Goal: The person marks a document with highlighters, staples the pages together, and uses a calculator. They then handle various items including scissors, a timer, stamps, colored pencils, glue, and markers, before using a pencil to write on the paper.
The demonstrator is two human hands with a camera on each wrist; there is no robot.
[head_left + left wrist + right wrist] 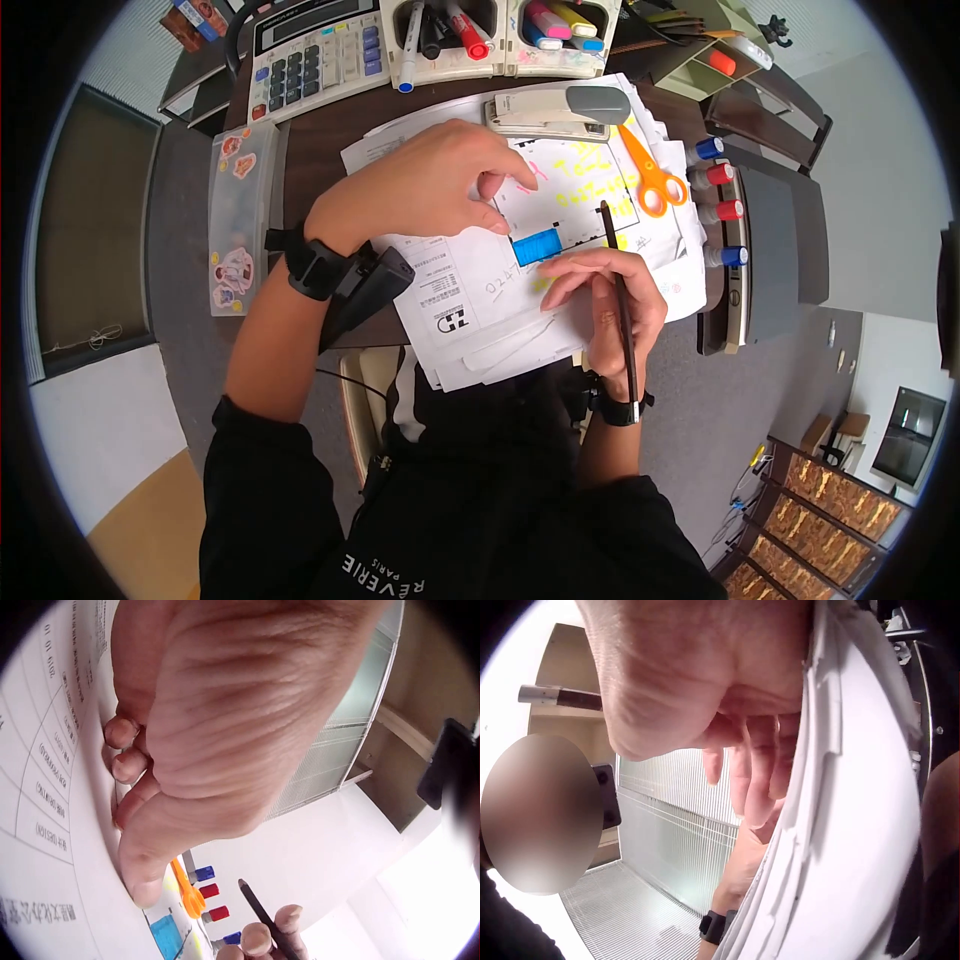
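Observation:
My left hand (425, 185) rests on a stack of printed papers (480, 345), its fingers bent loosely and holding nothing. In the left wrist view its thumb tip presses the sheet near a blue rectangular patch (166, 936). My right hand (615, 300) holds a dark pencil (627, 340) between thumb and fingers. The pencil's tip points away from me, and its silver end lies by the wrist. The right fingertips hover close over the top sheet, just below the blue patch (537, 247). That sheet carries yellow and pink handwriting inside a printed black outline.
A stapler (555, 112) and orange scissors (655, 185) lie on the papers. Behind stand a calculator (315, 60) and a pen holder (500, 65) with markers. Several red- and blue-capped bottles (720, 210) line the right side, beside a dark box-like device (780, 240). A clear stickered case (240, 220) is at left.

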